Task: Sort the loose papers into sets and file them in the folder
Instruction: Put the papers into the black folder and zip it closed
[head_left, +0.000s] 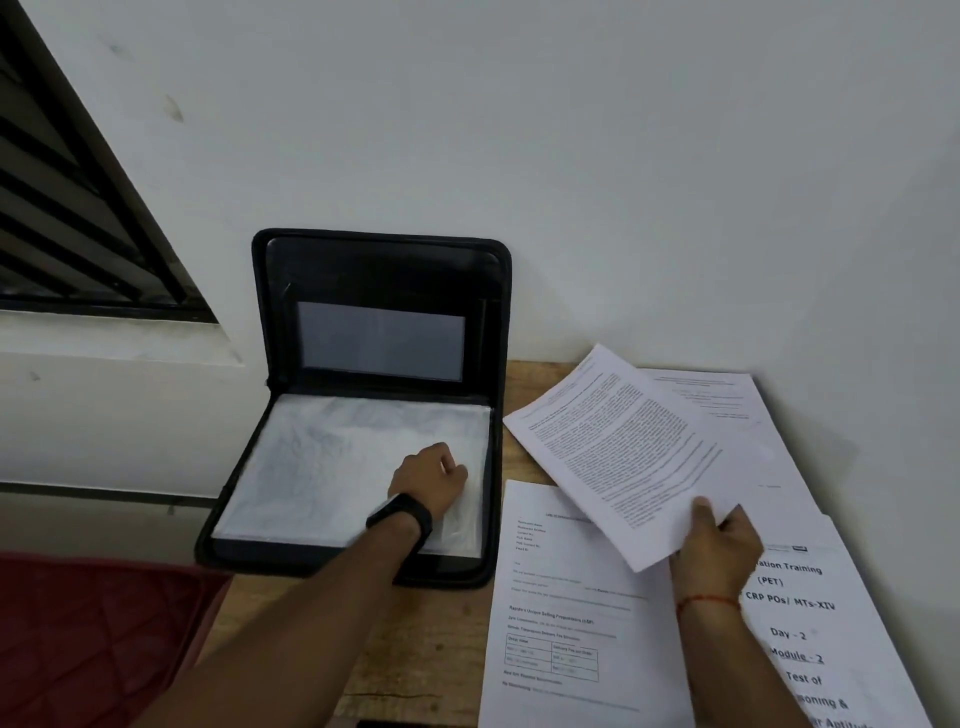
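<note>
Folder (382, 270) open at desk (441, 623) left edge, lid leaning on wall (571, 156). Left hand (428, 478) curled on clear sleeve (311, 457), grip unclear. Right hand (717, 540) pinching printed sheet (623, 441) corner, raised above loose papers (561, 623).

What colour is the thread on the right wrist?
Red. The wrist thread shows clearly in the head view, just below the right hand.

The left arm reaches from the bottom edge up to mid-frame, a black wristband (402, 514) on it. The left hand (430, 474) lies knuckles-up, with its fingers curled under and hidden. At lower right, the right hand (719, 540), red thread (706, 601) at the wrist, pinches a white printed paper sheet (623, 447), thumb on top.
</note>
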